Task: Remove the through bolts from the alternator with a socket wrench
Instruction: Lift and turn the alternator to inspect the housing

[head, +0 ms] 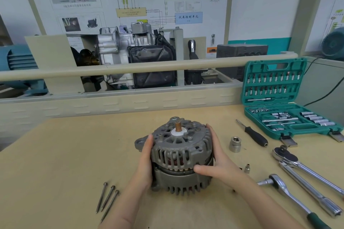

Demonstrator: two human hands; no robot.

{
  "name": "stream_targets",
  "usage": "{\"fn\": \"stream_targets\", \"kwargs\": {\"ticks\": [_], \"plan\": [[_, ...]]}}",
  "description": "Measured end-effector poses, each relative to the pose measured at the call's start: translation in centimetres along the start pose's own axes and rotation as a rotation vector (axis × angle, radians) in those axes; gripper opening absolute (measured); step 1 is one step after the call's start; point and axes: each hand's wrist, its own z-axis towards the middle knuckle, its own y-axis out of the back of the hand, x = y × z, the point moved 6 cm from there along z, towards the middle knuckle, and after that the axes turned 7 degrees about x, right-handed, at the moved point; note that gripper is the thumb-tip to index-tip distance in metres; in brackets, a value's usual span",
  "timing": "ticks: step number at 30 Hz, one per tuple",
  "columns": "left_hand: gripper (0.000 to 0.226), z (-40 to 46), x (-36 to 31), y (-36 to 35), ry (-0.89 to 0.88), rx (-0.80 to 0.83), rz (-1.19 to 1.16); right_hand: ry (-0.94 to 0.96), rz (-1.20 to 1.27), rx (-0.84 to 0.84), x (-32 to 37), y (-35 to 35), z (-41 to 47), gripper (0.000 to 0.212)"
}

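The grey alternator (178, 154) stands upright on the wooden bench, its copper shaft pointing up. My left hand (146, 161) grips its left side. My right hand (214, 160) wraps the right side, thumb across the front. Three long through bolts (108, 199) lie loose on the bench left of my left forearm. A socket wrench with a green grip (290, 197) lies at the right, untouched.
Two more ratchet handles (305, 171) lie at the right edge. A large socket (235, 144), a small socket (247, 168) and a black-handled driver (255, 135) sit right of the alternator. An open green socket case (275, 98) stands at the back right.
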Motion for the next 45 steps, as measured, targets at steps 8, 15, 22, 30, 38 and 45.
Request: {"fn": "stream_targets", "kwargs": {"ticks": [8, 15, 22, 30, 38, 45], "plan": [[0.039, -0.9, 0.5, 1.4, -0.037, -0.144, -0.164, -0.047, 0.270, -0.053, -0.5, -0.2, -0.4, 0.118], [0.043, -1.8, 0.3, 0.6, 0.017, -0.231, -0.164, -0.086, 0.329, -0.140, -1.6, -1.9, -1.5, 0.080], [0.046, -3.0, 0.0, 0.1, 0.037, -0.214, -0.162, -0.083, 0.478, -0.227, -1.3, -3.2, -3.4, 0.091], [0.045, -5.6, 0.1, -0.2, 0.044, -0.164, -0.108, -0.098, 0.420, -0.240, -0.4, -4.3, -6.8, 0.096], [0.070, -9.2, -0.5, 0.9, -0.064, -0.156, 0.222, -0.116, 0.068, 0.082, 0.6, -3.3, -10.6, 0.112], [0.134, -11.4, -1.1, 1.6, -0.311, -0.047, 0.986, 0.215, -1.089, -0.068, 5.8, -2.1, -9.9, 0.138]]}}
